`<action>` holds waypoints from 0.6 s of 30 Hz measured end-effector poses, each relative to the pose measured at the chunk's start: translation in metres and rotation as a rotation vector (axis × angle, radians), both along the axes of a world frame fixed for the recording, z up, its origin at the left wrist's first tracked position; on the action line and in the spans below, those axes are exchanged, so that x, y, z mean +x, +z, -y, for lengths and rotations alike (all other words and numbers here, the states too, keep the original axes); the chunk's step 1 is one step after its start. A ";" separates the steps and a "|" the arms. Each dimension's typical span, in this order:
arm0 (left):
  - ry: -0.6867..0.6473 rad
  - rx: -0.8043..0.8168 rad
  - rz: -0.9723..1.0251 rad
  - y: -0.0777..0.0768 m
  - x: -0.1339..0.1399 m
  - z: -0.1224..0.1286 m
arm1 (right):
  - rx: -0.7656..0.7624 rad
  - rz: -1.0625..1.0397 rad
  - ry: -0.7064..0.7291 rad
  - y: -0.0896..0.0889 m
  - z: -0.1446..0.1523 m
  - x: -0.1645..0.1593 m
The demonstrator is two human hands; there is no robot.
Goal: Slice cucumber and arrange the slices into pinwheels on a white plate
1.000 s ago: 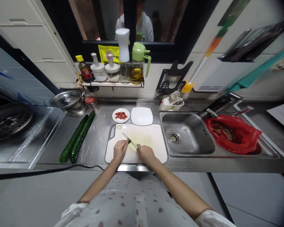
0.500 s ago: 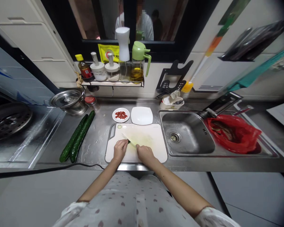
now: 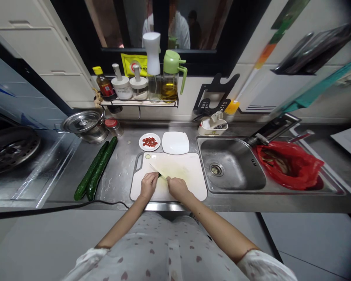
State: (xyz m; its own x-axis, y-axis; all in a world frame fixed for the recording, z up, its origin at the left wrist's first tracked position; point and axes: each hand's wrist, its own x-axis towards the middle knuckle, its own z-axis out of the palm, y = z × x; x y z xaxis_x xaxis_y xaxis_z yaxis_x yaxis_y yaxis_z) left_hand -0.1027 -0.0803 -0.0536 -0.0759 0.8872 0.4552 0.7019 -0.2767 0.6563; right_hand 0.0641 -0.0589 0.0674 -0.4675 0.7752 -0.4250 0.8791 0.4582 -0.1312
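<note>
On the white cutting board (image 3: 193, 187) my right hand (image 3: 178, 189) is closed around the handle end of a knife. The thin knife blade (image 3: 155, 168) slants up and to the left across the board. My left hand (image 3: 148, 185) is closed, with its fingertips beside the blade. A small dark green piece (image 3: 159, 175) shows at those fingertips; most of it is hidden and its kind is unclear. Pale green wetness marks the board's middle. Beyond the board are a small white plate (image 3: 142, 146) of chopped red bits and a bare white square dish (image 3: 175, 143).
Two long cucumbers (image 3: 101, 169) lie to the left, near a lidded steel pot (image 3: 83, 123) and a red-capped jar (image 3: 112, 127). A sink (image 3: 234, 168) and a red plastic bag (image 3: 295, 168) are at right. Seasoning bottles stand on a wall shelf (image 3: 140, 103). A black cable (image 3: 61, 209) crosses the counter's front edge.
My right hand and the knife have shifted slightly to the left and away from me. My left hand has stayed nearly in place.
</note>
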 end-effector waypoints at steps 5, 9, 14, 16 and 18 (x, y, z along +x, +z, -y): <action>0.016 -0.008 -0.005 0.001 0.000 0.000 | 0.018 -0.020 0.016 -0.002 -0.003 -0.004; 0.016 -0.005 -0.004 0.002 0.000 0.000 | 0.008 -0.016 0.013 -0.002 -0.001 0.000; -0.001 -0.009 -0.012 0.001 0.001 0.000 | -0.011 -0.003 0.003 -0.002 0.001 0.005; -0.001 -0.013 -0.012 0.000 0.000 0.000 | -0.013 -0.007 0.004 -0.002 0.000 0.003; 0.002 -0.013 -0.011 -0.001 0.000 0.000 | -0.014 -0.013 0.008 -0.002 -0.002 0.000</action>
